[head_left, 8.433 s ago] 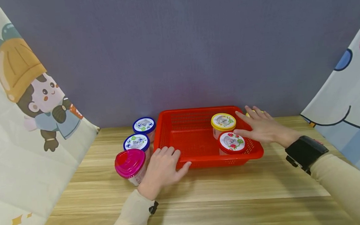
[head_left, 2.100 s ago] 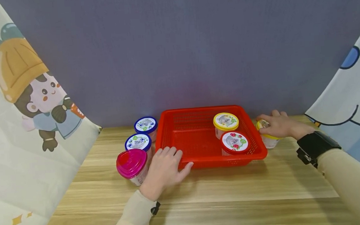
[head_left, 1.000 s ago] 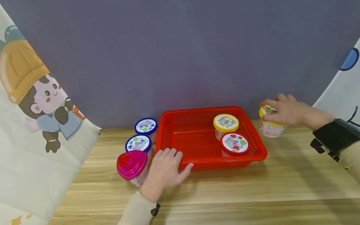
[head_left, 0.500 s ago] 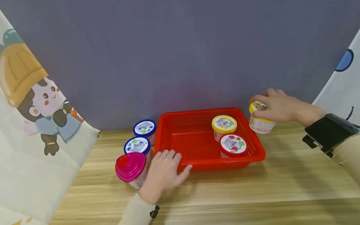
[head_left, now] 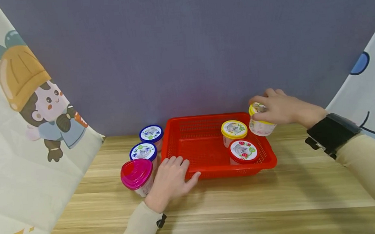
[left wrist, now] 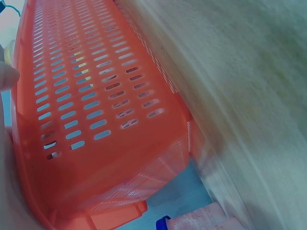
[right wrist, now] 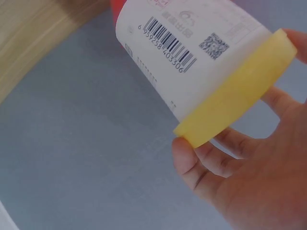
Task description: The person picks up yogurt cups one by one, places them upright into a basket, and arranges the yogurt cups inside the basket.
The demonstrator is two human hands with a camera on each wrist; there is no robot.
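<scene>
My right hand (head_left: 280,107) grips a yellow-lidded tub (head_left: 261,126) by its lid, holding it raised at the right rim of a red plastic basket (head_left: 192,147). The right wrist view shows this tub's white wall (right wrist: 192,52) with a barcode, and fingertips around the yellow lid (right wrist: 240,91). Inside the basket, at its right side, stand another yellow-lidded tub (head_left: 234,129) and a red-lidded tub (head_left: 243,151). My left hand (head_left: 172,178) rests on the basket's front left rim, fingers over the edge. In the left wrist view, the slotted basket wall (left wrist: 96,96) fills much of the picture.
Left of the basket stand two blue-lidded tubs, a rear one (head_left: 151,133) and a nearer one (head_left: 143,151), plus a tub with a pink heart-shaped lid (head_left: 137,174). A wooden table (head_left: 228,207) lies beneath; a grey cloth backdrop (head_left: 183,52) rises behind.
My right hand has taken hold of the yellow-lidded tub beside the basket, lifted it, and carried it left to the basket's right rim. The left hand stays in place.
</scene>
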